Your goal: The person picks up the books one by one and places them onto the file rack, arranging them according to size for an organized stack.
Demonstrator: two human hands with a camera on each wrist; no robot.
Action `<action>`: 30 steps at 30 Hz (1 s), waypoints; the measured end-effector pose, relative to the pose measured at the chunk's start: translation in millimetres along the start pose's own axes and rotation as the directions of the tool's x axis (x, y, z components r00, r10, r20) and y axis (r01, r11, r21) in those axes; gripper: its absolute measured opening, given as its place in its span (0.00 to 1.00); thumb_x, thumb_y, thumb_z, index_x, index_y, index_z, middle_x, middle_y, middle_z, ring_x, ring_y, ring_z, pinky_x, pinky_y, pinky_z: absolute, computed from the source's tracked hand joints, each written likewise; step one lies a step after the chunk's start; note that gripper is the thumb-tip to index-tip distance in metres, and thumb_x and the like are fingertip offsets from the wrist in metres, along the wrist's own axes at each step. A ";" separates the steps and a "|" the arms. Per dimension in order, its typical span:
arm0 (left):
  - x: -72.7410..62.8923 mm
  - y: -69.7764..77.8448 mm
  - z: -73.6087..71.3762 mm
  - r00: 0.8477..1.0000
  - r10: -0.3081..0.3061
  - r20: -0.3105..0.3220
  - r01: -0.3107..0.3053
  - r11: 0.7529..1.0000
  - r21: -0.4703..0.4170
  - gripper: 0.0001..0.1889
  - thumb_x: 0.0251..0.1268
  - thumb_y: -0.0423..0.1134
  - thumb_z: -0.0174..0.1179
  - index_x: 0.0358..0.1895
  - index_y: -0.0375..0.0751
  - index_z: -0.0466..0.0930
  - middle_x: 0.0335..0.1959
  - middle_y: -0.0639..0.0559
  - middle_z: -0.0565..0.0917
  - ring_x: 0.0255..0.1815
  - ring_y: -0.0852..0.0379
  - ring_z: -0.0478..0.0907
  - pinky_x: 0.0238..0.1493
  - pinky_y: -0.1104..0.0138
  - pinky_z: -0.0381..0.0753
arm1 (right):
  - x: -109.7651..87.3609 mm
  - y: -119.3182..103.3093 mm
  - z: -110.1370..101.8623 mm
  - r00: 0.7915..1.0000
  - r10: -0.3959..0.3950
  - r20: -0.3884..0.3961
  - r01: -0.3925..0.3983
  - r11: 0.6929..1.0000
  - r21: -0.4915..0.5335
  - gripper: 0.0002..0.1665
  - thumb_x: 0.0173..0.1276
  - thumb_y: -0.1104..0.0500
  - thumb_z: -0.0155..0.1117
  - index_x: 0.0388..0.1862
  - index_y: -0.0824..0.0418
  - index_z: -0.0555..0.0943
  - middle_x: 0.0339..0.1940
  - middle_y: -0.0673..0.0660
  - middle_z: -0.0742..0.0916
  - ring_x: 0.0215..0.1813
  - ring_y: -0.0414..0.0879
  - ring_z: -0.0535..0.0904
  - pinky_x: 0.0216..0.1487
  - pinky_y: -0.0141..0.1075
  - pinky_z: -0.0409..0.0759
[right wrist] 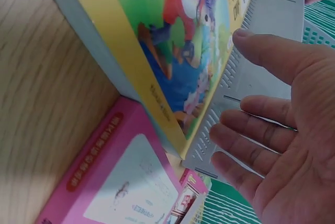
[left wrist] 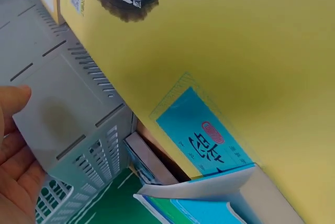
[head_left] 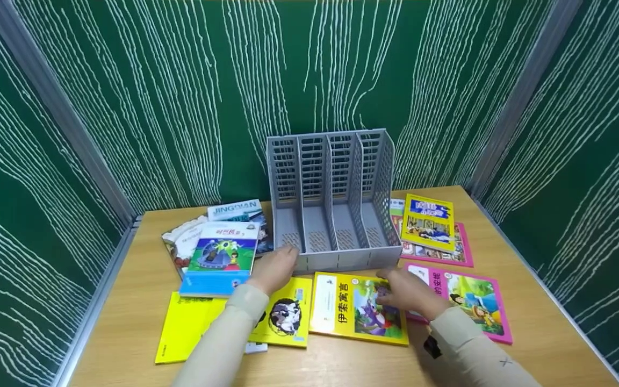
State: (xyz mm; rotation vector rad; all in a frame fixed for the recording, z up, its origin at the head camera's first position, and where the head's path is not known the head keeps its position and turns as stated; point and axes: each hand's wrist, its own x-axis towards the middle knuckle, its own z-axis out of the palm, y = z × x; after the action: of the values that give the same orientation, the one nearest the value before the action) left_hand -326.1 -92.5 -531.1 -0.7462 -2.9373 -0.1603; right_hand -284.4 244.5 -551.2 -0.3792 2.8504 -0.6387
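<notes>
A grey file rack (head_left: 352,260) with several upright compartments stands at the back of the table. My left hand (head_left: 277,266) is at its front left corner. In the left wrist view the thumb of that hand (left wrist: 13,156) is over the front panel, with the fingers partly hidden behind the panel's edge. My right hand (head_left: 409,287) is near the rack's front right corner, above a yellow book (head_left: 331,317) with a fox-like animal on its cover. Its fingers (right wrist: 256,130) are spread and loosely extended in front of the rack, holding nothing.
Left of the rack lie a blue-edged book (head_left: 221,252) and other overlapping books. Yellow books (head_left: 172,333) lie in front of them. A pink book (head_left: 481,306) lies at the right; a yellow book (head_left: 438,215) rests on another pink one behind it. Green walls surround the table (head_left: 121,322).
</notes>
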 end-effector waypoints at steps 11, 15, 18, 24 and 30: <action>8.5 1.8 8.2 0.998 -0.045 0.044 0.043 0.998 0.038 0.11 0.82 0.30 0.58 0.58 0.42 0.86 0.53 0.46 0.92 0.51 0.48 0.90 0.58 0.56 0.91 | 9.3 0.7 7.7 0.998 -0.054 0.034 0.054 0.999 0.000 0.34 0.61 0.55 0.87 0.63 0.64 0.84 0.52 0.58 0.89 0.54 0.53 0.86 0.66 0.58 0.85; 9.1 1.4 9.6 0.999 -0.039 0.021 0.038 0.998 0.040 0.10 0.80 0.29 0.60 0.55 0.42 0.88 0.48 0.46 0.93 0.46 0.49 0.91 0.54 0.57 0.93 | 10.9 1.9 10.6 0.996 -0.078 0.036 0.078 0.997 0.005 0.32 0.59 0.56 0.87 0.60 0.64 0.84 0.51 0.58 0.89 0.54 0.54 0.86 0.66 0.58 0.86; 9.1 1.2 9.8 0.999 -0.038 0.015 0.038 0.999 0.037 0.11 0.79 0.29 0.60 0.54 0.43 0.88 0.48 0.46 0.93 0.45 0.49 0.91 0.53 0.57 0.93 | 11.3 1.8 12.0 0.997 -0.073 0.035 0.073 0.997 0.002 0.35 0.59 0.56 0.87 0.63 0.65 0.84 0.54 0.60 0.89 0.57 0.56 0.86 0.67 0.59 0.85; 11.1 0.0 10.4 0.999 -0.032 0.013 0.031 0.999 0.030 0.10 0.77 0.29 0.60 0.52 0.42 0.89 0.45 0.45 0.93 0.42 0.48 0.90 0.50 0.56 0.93 | 15.3 -0.8 12.7 0.997 -0.012 0.078 0.011 1.000 0.014 0.41 0.58 0.54 0.88 0.69 0.63 0.81 0.59 0.59 0.88 0.59 0.55 0.86 0.70 0.59 0.83; 14.0 -0.2 10.1 0.999 -0.030 0.016 0.030 0.999 0.024 0.08 0.78 0.29 0.60 0.49 0.42 0.88 0.41 0.45 0.93 0.39 0.48 0.90 0.47 0.55 0.93 | 22.9 -1.6 13.3 0.989 0.053 0.138 -0.050 0.999 -0.021 0.51 0.55 0.47 0.90 0.75 0.60 0.77 0.65 0.59 0.86 0.60 0.53 0.84 0.73 0.58 0.81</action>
State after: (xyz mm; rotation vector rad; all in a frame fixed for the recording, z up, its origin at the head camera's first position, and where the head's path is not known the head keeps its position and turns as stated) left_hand -339.2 -84.9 -539.3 -0.7037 -2.9617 -0.1215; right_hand -302.6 231.3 -565.3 -0.3377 2.7261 -0.5555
